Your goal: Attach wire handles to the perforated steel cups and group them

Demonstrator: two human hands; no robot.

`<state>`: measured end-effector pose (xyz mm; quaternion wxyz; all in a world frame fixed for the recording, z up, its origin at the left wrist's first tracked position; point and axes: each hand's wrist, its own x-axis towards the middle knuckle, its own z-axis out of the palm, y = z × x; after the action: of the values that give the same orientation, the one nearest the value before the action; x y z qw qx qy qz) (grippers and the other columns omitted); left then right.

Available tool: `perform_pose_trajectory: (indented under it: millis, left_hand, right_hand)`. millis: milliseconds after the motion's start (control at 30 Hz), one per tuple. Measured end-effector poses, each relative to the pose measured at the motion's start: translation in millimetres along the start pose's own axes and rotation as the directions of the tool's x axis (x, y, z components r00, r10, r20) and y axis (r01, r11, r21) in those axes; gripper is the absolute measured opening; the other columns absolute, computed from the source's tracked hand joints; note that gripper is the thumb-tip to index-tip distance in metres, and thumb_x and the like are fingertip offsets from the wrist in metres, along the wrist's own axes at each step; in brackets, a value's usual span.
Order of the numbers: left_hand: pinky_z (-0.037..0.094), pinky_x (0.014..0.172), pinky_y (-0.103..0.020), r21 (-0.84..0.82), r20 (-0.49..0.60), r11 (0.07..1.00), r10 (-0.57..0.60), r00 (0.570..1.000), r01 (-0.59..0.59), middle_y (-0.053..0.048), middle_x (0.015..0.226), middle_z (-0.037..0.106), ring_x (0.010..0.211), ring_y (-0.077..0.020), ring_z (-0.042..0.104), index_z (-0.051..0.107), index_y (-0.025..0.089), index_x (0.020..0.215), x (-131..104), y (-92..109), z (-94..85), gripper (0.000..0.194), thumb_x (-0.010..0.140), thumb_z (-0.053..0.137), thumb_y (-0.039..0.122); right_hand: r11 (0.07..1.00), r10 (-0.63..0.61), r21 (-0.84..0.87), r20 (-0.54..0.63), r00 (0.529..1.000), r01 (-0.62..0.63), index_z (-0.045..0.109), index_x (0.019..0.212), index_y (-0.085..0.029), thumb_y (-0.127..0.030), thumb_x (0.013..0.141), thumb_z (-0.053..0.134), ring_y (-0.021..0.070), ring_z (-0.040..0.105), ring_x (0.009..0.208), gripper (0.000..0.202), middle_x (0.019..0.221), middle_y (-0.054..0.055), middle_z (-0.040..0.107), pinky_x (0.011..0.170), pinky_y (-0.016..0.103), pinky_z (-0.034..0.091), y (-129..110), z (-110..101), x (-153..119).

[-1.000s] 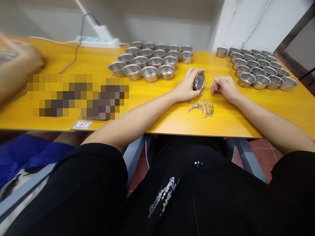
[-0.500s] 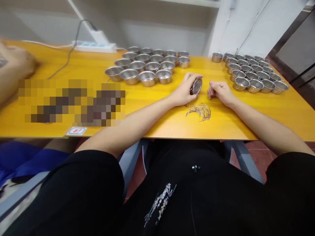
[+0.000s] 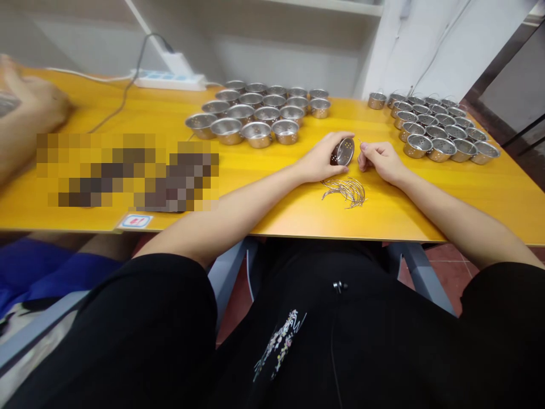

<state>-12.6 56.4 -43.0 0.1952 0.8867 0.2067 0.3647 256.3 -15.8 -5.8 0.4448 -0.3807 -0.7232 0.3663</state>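
Observation:
My left hand (image 3: 318,159) is wrapped round a small perforated metal cup (image 3: 346,151), tilted on its side with its mouth facing right. Just to the right, my right hand (image 3: 382,161) pinches a thin piece of wire (image 3: 360,141) between thumb and forefinger, its end sticking up toward the cup. Wire and cup appear apart. Most of the wire is hidden by my fingers. Below the cup, a loose pile of curved metal wires (image 3: 347,193) lies on the yellow table (image 3: 293,218).
Rows of similar metal cups (image 3: 258,133) stand at the back left. Another group of cups (image 3: 443,149), some with wire handles, fills the right. A power strip (image 3: 170,80) lies at the rear. A co-worker's hand (image 3: 40,105) is at far left, near pixelated objects (image 3: 181,176).
My left hand has turned the cup a little, so more of its inside shows. The wire end in my right hand stands out more. The whole view has shifted slightly.

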Motion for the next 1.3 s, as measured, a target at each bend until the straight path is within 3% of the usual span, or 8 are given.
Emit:
perform_pose_trajectory:
  millis: [167, 300, 467, 567, 733, 1067, 1200, 1300]
  left_hand:
    - [0.049, 0.154, -0.067, 0.028, -0.011, 0.997, -0.074, 0.997, 0.074, -0.031, 0.186, 0.067, 0.174, -0.0504, 0.065, 0.055, 0.005, 0.186, 0.7, 2.2, 0.1, 0.108, 0.09, 0.09, 0.039]
    - [0.049, 0.153, -0.065, 0.082, -0.073, 0.983, -0.155, 0.985, 0.161, -0.029, 0.18, 0.071, 0.173, -0.0514, 0.064, 0.062, 0.008, 0.179, 1.7, 4.7, -3.0, 0.101, 0.089, 0.096, 0.039]
    - [0.062, 0.138, -0.064, 0.019, -0.111, 0.962, -0.268, 0.957, 0.272, -0.021, 0.157, 0.083, 0.15, -0.048, 0.079, 0.073, 0.017, 0.154, 1.6, 7.9, -8.6, 0.078, 0.087, 0.101, 0.045]
    - [0.063, 0.137, -0.064, -0.036, -0.097, 0.97, -0.241, 0.966, 0.239, -0.02, 0.156, 0.083, 0.148, -0.0476, 0.08, 0.072, 0.019, 0.151, 0.3, 8.1, -11.0, 0.078, 0.085, 0.103, 0.048]
    - [0.056, 0.146, -0.064, 0.047, -0.069, 0.989, -0.136, 0.988, 0.139, -0.02, 0.162, 0.076, 0.16, -0.0494, 0.069, 0.072, 0.019, 0.161, -1.7, 10.1, -10.5, 0.089, 0.081, 0.106, 0.041]
    - [0.047, 0.154, -0.07, 0.06, -0.094, 0.979, -0.191, 0.977, 0.197, -0.021, 0.167, 0.069, 0.167, -0.0532, 0.063, 0.069, 0.022, 0.17, -1.6, 4.8, -8.9, 0.105, 0.075, 0.111, 0.035]
    - [0.047, 0.155, -0.074, 0.025, -0.083, 0.984, -0.176, 0.981, 0.179, -0.02, 0.172, 0.069, 0.172, -0.0548, 0.061, 0.07, 0.025, 0.17, -0.7, 6.0, -7.5, 0.105, 0.075, 0.114, 0.041]
    - [0.047, 0.156, -0.074, 0.019, -0.065, 0.985, -0.167, 0.984, 0.169, -0.021, 0.175, 0.07, 0.174, -0.0547, 0.06, 0.07, 0.023, 0.171, 0.1, 8.1, -8.1, 0.107, 0.075, 0.114, 0.041]
  right_hand:
    - [0.999, -0.021, -0.031, 0.013, 1.0, 0.021, 0.075, 0.069, -0.025, -0.127, 0.089, 0.078, 0.0192, 0.061, 0.064, 0.104, 0.068, 0.006, 0.071, 0.066, 0.032, 0.058, -2.6, 1.7, -1.5]
    - [0.999, -0.033, 0.003, 0.01, 0.999, 0.033, 0.079, 0.076, -0.024, -0.122, 0.091, 0.086, 0.0173, 0.064, 0.065, 0.099, 0.07, 0.005, 0.072, 0.065, 0.03, 0.059, 1.5, 2.3, -1.6]
    - [1.0, -0.008, -0.008, -0.013, 1.0, 0.008, 0.08, 0.079, -0.024, -0.125, 0.086, 0.084, 0.0181, 0.066, 0.065, 0.101, 0.07, 0.005, 0.074, 0.065, 0.03, 0.061, 5.2, 3.2, -1.0]
    - [1.0, 0.003, -0.001, -0.014, 1.0, -0.003, 0.082, 0.081, -0.024, -0.125, 0.084, 0.086, 0.0176, 0.067, 0.065, 0.101, 0.072, 0.005, 0.075, 0.065, 0.029, 0.061, 4.2, 3.4, -0.8]
    - [1.0, 0.016, 0.007, -0.011, 1.0, -0.016, 0.081, 0.082, -0.024, -0.126, 0.083, 0.085, 0.0177, 0.068, 0.066, 0.102, 0.073, 0.005, 0.075, 0.066, 0.029, 0.063, 3.1, 3.0, -0.8]
    - [0.995, 0.023, 0.097, -0.008, 1.0, -0.022, 0.074, 0.092, -0.028, -0.12, 0.087, 0.091, 0.0188, 0.07, 0.062, 0.093, 0.077, 0.003, 0.079, 0.061, 0.031, 0.065, 3.1, 0.6, -0.7]
    - [0.988, 0.105, 0.122, -0.047, 0.993, -0.099, 0.071, 0.101, -0.028, -0.103, 0.101, 0.098, 0.0175, 0.071, 0.06, 0.08, 0.076, 0.001, 0.081, 0.059, 0.028, 0.064, 1.5, 2.2, -0.1]
    - [0.983, 0.1, 0.157, -0.035, 0.994, -0.094, 0.072, 0.105, -0.028, -0.099, 0.102, 0.101, 0.0172, 0.073, 0.06, 0.077, 0.08, 0.001, 0.083, 0.059, 0.028, 0.064, 1.4, 3.9, -0.2]
